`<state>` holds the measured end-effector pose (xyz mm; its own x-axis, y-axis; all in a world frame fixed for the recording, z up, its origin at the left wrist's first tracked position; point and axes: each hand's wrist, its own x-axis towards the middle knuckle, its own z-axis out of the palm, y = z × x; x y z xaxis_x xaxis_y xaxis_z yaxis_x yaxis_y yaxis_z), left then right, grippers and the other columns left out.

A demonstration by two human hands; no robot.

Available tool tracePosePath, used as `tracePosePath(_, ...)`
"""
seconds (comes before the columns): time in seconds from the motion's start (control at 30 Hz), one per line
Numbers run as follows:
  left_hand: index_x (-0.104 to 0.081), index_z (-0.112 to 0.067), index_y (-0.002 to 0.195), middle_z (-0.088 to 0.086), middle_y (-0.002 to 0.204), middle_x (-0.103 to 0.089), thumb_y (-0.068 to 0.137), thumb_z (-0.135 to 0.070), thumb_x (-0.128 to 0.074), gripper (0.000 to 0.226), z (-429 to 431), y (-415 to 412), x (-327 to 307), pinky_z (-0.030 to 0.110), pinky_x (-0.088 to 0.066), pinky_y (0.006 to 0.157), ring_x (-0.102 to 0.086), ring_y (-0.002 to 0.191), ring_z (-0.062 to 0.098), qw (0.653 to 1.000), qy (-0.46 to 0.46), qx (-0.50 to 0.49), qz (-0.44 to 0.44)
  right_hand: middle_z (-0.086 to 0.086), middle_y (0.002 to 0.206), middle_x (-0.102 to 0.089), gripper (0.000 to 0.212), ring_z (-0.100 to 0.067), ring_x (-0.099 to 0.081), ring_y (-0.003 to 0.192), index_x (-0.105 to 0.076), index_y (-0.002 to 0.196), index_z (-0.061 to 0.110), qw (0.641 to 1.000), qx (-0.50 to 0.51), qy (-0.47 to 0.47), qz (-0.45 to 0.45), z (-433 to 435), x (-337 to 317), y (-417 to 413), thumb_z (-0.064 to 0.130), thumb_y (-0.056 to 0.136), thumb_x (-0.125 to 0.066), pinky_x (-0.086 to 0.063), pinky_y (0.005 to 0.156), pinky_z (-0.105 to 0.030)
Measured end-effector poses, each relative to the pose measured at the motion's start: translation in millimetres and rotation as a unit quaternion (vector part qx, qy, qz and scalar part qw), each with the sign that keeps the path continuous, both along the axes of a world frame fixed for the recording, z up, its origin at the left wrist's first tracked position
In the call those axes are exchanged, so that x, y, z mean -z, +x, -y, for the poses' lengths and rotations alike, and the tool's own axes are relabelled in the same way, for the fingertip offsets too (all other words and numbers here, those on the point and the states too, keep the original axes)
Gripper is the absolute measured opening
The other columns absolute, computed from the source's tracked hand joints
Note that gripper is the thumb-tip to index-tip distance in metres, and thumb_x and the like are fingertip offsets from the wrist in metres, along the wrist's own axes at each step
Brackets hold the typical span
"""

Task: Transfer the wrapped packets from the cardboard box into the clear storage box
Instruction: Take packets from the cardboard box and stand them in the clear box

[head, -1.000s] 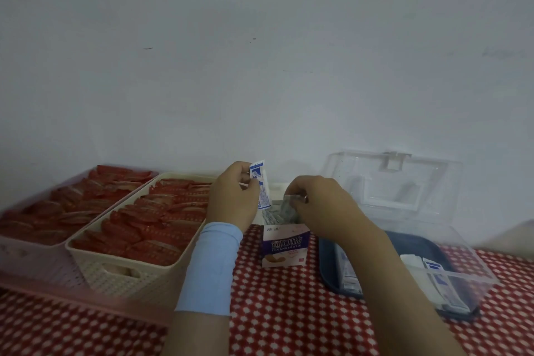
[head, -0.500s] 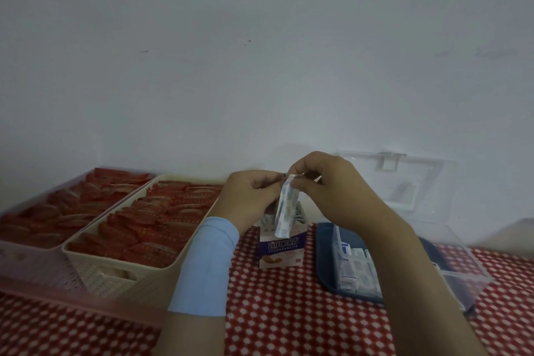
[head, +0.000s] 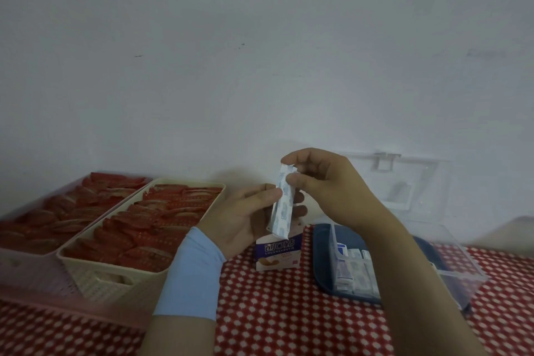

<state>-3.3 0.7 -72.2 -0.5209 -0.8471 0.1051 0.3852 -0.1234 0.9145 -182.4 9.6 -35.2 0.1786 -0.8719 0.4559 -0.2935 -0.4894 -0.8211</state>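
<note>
My right hand [head: 326, 182] pinches the top of a stack of white-and-blue wrapped packets [head: 281, 205] and holds it upright above the small cardboard box [head: 277, 253]. My left hand [head: 245, 217] cups the stack from the left, thumb on its side and fingers behind it. The cardboard box stands on the red checked cloth, its top partly hidden by the packets. To the right is the clear storage box [head: 450, 269] with its lid up and several packets [head: 354, 272] lying inside, partly hidden by my right forearm.
Two trays of red wrapped items stand at the left: a cream one [head: 121, 274] and a pink one [head: 26, 266]. The storage box sits on a dark blue tray [head: 322, 263]. A white wall runs close behind everything.
The stack of packets has come up out of the cardboard box in my right hand. My left hand has opened and moved under and beside the stack; the single packet it held a second ago is gone from view.
</note>
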Motion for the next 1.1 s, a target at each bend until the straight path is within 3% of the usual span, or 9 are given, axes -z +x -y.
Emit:
tracePosePath(0.13, -0.063, 0.003, 0.111, 0.018, 0.097, -0.075, 0.082, -0.014, -0.058, 0.035, 0.2, -6.0, 2.0, 0.033, -0.061, 0.065, -0.075, 0.081, 0.027, 0.999, 0.014, -0.02, -0.032, 0.002, 0.086, -0.069, 0.02, -0.007, -0.065, 0.068, -0.07, 0.107, 0.018, 1.0, 0.005, 0.01, 0.003, 1.3, 2.9, 3.4, 0.005, 0.093, -0.066, -0.055, 0.069, -0.021)
tracePosePath(0.27, -0.061, 0.007, 0.119, 0.017, 0.104, -0.072, 0.082, -0.017, -0.064, 0.044, 6.3, -5.8, 4.9, 0.034, -0.061, 0.064, -0.072, 0.085, 0.028, 0.998, 0.031, -0.053, -0.032, 0.01, 0.109, -0.069, 0.011, -0.002, -0.069, 0.088, -0.066, 0.093, 0.024, 0.998, 0.04, 0.001, -0.045, -1.8, 2.8, 5.0, 0.023, 0.087, -0.075, -0.053, 0.074, -0.02)
tracePosePath(0.37, -0.064, 0.002, 0.118, 0.015, 0.105, -0.069, 0.083, -0.021, -0.067, 0.042, 11.0, -3.2, 8.1, 0.039, -0.061, 0.074, -0.071, 0.09, 0.028, 0.996, 0.046, -0.062, -0.053, 0.025, 0.132, -0.055, 0.031, 0.009, -0.055, 0.114, -0.062, 0.082, 0.026, 0.992, -0.006, 0.001, -0.127, -11.0, -0.5, 6.5, 0.028, 0.068, -0.09, -0.044, 0.089, -0.015)
tracePosePath(0.43, -0.066, -0.002, 0.112, 0.013, 0.105, -0.07, 0.086, -0.021, -0.065, 0.033, 11.5, -2.1, 8.9, 0.039, -0.061, 0.076, -0.072, 0.089, 0.028, 0.994, 0.062, -0.048, -0.078, 0.032, 0.138, -0.045, 0.049, 0.016, -0.05, 0.115, -0.06, 0.087, 0.028, 0.983, -0.026, 0.009, -0.179, -15.8, -1.3, 11.1, 0.03, 0.056, -0.097, -0.042, 0.084, -0.005)
tracePosePath(0.5, -0.066, -0.002, 0.116, 0.015, 0.117, -0.069, 0.088, -0.022, -0.063, 0.034, 11.9, -2.0, 9.2, 0.039, -0.061, 0.077, -0.071, 0.094, 0.029, 0.994, 0.065, -0.035, -0.085, 0.029, 0.135, -0.046, 0.057, 0.019, -0.05, 0.109, -0.057, 0.093, 0.021, 0.98, -0.031, -0.002, -0.195, -15.5, 0.6, 15.7, 0.026, 0.054, -0.099, -0.043, 0.076, 0.0)
tracePosePath(0.63, -0.053, 0.006, 0.133, 0.018, 0.12, -0.069, 0.089, -0.021, -0.063, 0.052, 11.6, -1.8, 9.8, 0.034, -0.06, 0.073, -0.072, 0.093, 0.026, 0.995, 0.052, -0.038, -0.08, 0.013, 0.125, -0.055, 0.051, 0.007, -0.055, 0.101, -0.055, 0.087, 0.014, 0.983, -0.019, -0.047, -0.177, -11.7, 5.6, 18.5, 0.018, 0.057, -0.096, -0.052, 0.072, -0.013)
tracePosePath(0.8, -0.058, 0.002, 0.118, 0.015, 0.108, -0.072, 0.083, -0.024, -0.073, 0.047, 11.2, -1.1, 10.7, 0.032, -0.059, 0.072, -0.073, 0.091, 0.024, 0.996, 0.033, -0.02, -0.078, 0.021, 0.131, -0.049, 0.053, 0.003, -0.059, 0.101, -0.056, 0.09, 0.016, 0.982, -0.024, -0.049, -0.181, -9.1, 8.8, 18.6, 0.026, 0.057, -0.096, -0.059, 0.077, -0.023)
tracePosePath(0.93, -0.059, 0.002, 0.116, 0.013, 0.106, -0.074, 0.088, -0.019, -0.059, 0.034, 8.1, -0.3, 10.2, 0.031, -0.06, 0.072, -0.073, 0.088, 0.022, 0.998, 0.023, -0.017, -0.057, 0.015, 0.132, -0.055, 0.057, 0.0, -0.06, 0.106, -0.055, 0.089, 0.017, 0.982, -0.035, -0.025, -0.186, -9.7, 8.8, 19.8, 0.029, 0.055, -0.098, -0.06, 0.082, -0.028)
tracePosePath(1.1, -0.055, 0.006, 0.13, 0.021, 0.117, -0.068, 0.085, -0.019, -0.07, 0.053, 7.9, 2.5, 10.2, 0.037, -0.06, 0.077, -0.07, 0.097, 0.028, 0.998, 0.02, -0.031, -0.05, 0.004, 0.12, -0.064, 0.048, -0.014, -0.066, 0.103, -0.057, 0.118, 0.028, 0.993, -0.078, 0.071, -0.043, -11.0, 5.2, 9.3, 0.021, 0.079, -0.083, -0.059, 0.084, -0.033)
